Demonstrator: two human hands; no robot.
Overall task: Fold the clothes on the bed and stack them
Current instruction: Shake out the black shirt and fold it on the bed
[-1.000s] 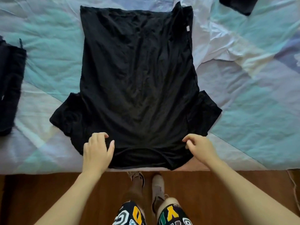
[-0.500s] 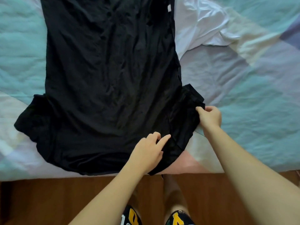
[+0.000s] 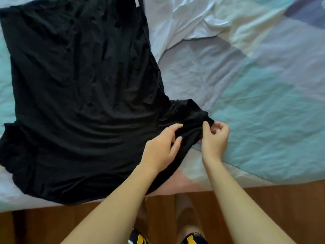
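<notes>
A black T-shirt lies spread flat on the bed, its collar end toward me near the bed's front edge. Its right sleeve sticks out to the right. My right hand pinches the outer edge of that sleeve between thumb and fingers. My left hand rests on the shirt just left of the sleeve, fingertips pinching the fabric near the shoulder seam. The left sleeve lies bunched at the far left.
A white garment lies crumpled on the quilt behind the shirt's right side. The quilt is patchwork teal, lilac and white. Wooden floor runs along the bed's front edge, with my legs below.
Both hands left the collar end and went right to the right sleeve. My right hand took the sleeve's edge, my left hand closed in beside it. The view swung right.
</notes>
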